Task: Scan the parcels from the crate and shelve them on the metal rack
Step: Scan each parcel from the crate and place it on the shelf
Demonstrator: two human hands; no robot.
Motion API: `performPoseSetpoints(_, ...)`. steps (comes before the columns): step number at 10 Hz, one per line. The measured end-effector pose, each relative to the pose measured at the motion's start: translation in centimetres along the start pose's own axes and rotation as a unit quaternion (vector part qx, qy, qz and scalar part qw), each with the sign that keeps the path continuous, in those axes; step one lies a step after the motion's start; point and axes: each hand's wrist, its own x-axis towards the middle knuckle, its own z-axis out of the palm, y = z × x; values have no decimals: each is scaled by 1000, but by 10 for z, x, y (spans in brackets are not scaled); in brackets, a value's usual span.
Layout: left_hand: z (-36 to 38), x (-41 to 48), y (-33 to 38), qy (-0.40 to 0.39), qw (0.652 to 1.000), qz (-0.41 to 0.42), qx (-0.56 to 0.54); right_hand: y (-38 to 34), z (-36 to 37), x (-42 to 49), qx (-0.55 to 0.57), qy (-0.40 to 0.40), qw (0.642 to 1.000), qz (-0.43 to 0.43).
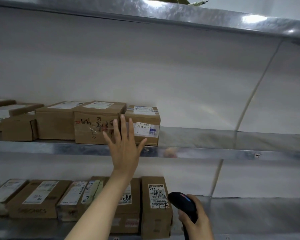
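My left hand (124,144) is raised with straight, spread fingers in front of two cardboard parcels on the middle shelf of the metal rack (215,151). Its fingertips lie over the seam between a larger handwritten box (92,125) and a smaller box with white labels (145,125), the last in the row. I cannot tell whether the fingers touch them. My right hand (196,220) grips a black handheld barcode scanner (182,203) low at the right, in front of the lower shelf.
More cardboard parcels (54,122) fill the left of the middle shelf. A row of labelled parcels (156,205) lines the lower shelf. Bare metal shelf runs to the right of both rows. The top shelf edge (180,16) overhangs above.
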Motion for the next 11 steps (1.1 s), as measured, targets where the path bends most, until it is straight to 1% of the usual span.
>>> performPoseSetpoints(1, 5, 2, 1, -11, 1000, -5, 4, -9, -11, 17, -5, -58, 996, 60)
performPoseSetpoints(2, 7, 3, 1, -16, 1000, -7, 6, 0, -21, 18, 24, -123, 990, 67)
performPoseSetpoints(4, -3, 2, 2, -47, 999, 2, 19, 15, -17, 21, 6, -92, 995, 37)
performPoseSetpoints(5, -13, -5, -1, -56, 998, 23, 2, 16, -15, 16, -34, -77, 996, -8)
performPoseSetpoints(7, -39, -32, -24, -94, 995, 21, -1, 15, -3, 4, -63, -120, 990, -52)
performPoseSetpoints(9, -70, -77, -81, -125, 991, -39, 26, 9, 34, -14, -59, -187, 975, -100)
performPoseSetpoints(10, -84, -104, -122, -138, 985, -82, 62, 7, 61, -25, -55, -224, 965, -120)
performPoseSetpoints(11, -98, -130, -165, -140, 978, -125, 87, 4, 92, -38, -45, -269, 954, -123)
